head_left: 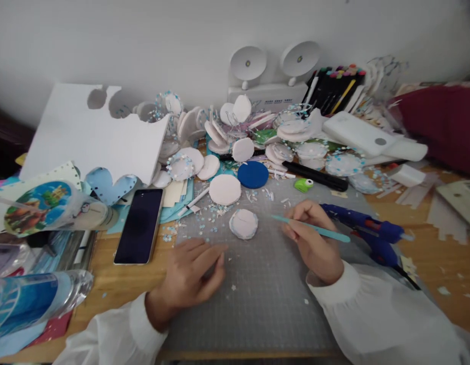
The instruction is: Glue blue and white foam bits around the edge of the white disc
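Observation:
My right hand (pixel 311 238) is closed around slim teal tweezers (pixel 331 234), their thin tip pointing left. Left of that tip, a small white disc (pixel 243 224) with pale blue bits around its rim lies on the grey cutting mat (pixel 257 304). My left hand (pixel 194 271) rests at the mat's left side, fingers loosely bent and nothing in them. Its index fingertip is just below the disc, apart from it. Behind the disc are a larger white disc (pixel 224 189) and a dark blue round lid (pixel 253 174). Tiny blue and white pieces (pixel 215 213) are scattered nearby.
A blue glue gun (pixel 371 230) lies beside my right hand. On the left are a phone (pixel 139 226), a plastic cup (pixel 94 213) and a bottle (pixel 37 299). White discs pile up behind, before a twin-headed lamp (pixel 268 94) and markers (pixel 333 88).

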`<state>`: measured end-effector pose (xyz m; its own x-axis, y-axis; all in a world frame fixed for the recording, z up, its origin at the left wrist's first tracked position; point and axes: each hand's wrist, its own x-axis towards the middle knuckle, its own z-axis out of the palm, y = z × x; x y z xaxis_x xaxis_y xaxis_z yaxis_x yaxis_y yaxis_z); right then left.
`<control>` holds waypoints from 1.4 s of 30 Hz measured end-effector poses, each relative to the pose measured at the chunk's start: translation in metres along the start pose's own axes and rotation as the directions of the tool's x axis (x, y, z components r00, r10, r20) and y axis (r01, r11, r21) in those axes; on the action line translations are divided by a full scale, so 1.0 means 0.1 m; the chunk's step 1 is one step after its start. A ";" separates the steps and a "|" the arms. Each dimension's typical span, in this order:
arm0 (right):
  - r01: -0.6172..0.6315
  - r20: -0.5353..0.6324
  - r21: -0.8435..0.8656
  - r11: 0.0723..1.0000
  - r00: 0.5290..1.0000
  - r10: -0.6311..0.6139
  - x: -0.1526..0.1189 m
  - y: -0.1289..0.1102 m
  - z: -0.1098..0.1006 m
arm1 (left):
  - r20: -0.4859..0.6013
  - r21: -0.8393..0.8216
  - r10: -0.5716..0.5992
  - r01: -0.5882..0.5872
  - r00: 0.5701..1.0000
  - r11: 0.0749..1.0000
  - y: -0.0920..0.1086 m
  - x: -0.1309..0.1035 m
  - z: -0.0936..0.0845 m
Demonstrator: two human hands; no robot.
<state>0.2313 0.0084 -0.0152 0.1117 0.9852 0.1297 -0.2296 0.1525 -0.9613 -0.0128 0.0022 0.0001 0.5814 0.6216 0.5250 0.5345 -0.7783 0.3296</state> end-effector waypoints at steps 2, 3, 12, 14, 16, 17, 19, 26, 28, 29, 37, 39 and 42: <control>-0.054 0.073 0.059 0.997 0.996 0.050 -0.01 -0.03 0.02 | -0.045 -0.048 -0.085 0.083 0.995 0.995 0.00 0.01 -0.02; -0.082 0.119 0.089 0.993 0.990 0.071 -0.01 -0.04 0.02 | -0.064 -0.074 -0.126 0.122 0.990 0.990 0.00 0.01 -0.03; -0.334 0.437 0.231 0.914 0.875 0.209 -0.06 -0.13 0.06 | 0.177 -0.080 -0.033 0.048 0.984 0.996 0.02 0.08 0.01; -0.392 0.490 0.262 0.882 0.841 0.228 -0.06 -0.16 0.07 | 0.207 -0.087 -0.051 0.070 0.977 0.994 0.00 0.09 0.06; -0.445 0.550 0.308 0.841 0.804 0.224 -0.05 -0.21 0.06 | 0.197 -0.124 -0.075 0.101 0.977 0.987 -0.02 0.08 0.08; -0.464 0.577 0.332 0.821 0.789 0.213 -0.05 -0.23 0.05 | 0.181 -0.158 -0.091 0.120 0.979 0.980 -0.03 0.08 0.09; -0.477 0.606 0.376 0.794 0.775 0.178 -0.03 -0.27 0.02 | 0.135 -0.236 -0.159 0.187 0.978 0.954 -0.04 0.06 0.09; -0.403 0.549 0.355 0.844 0.820 0.161 0.04 -0.27 -0.08 | -0.118 -0.583 -0.676 0.501 0.727 0.640 -0.10 0.04 0.09; -0.377 0.508 0.278 0.884 0.838 0.198 0.01 -0.22 -0.07 | -0.150 -0.657 -0.764 0.514 0.628 0.552 -0.13 0.04 0.10; -0.359 0.502 0.218 0.907 0.839 0.212 -0.02 -0.19 -0.06 | -0.167 -0.674 -0.784 0.511 0.597 0.533 -0.13 0.04 0.11; 0.155 0.778 -0.260 0.953 0.618 0.112 -0.20 -0.08 0.13 | -0.211 -0.521 -0.606 0.436 0.767 0.734 -0.07 0.04 0.11; 0.303 0.821 -0.228 0.925 0.570 0.016 -0.19 -0.08 0.16 | -0.201 -0.456 -0.535 0.405 0.821 0.793 -0.05 0.04 0.09; 0.373 0.841 -0.201 0.906 0.539 -0.035 -0.17 -0.06 0.16 | -0.179 -0.389 -0.436 0.343 0.882 0.855 -0.05 0.03 0.08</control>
<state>0.2153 -0.0077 -0.0072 -0.7453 0.5913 0.3081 0.0285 0.4899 -0.8713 -0.0090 0.0092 -0.0061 0.1705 0.8715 0.4599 0.4179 -0.4866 0.7672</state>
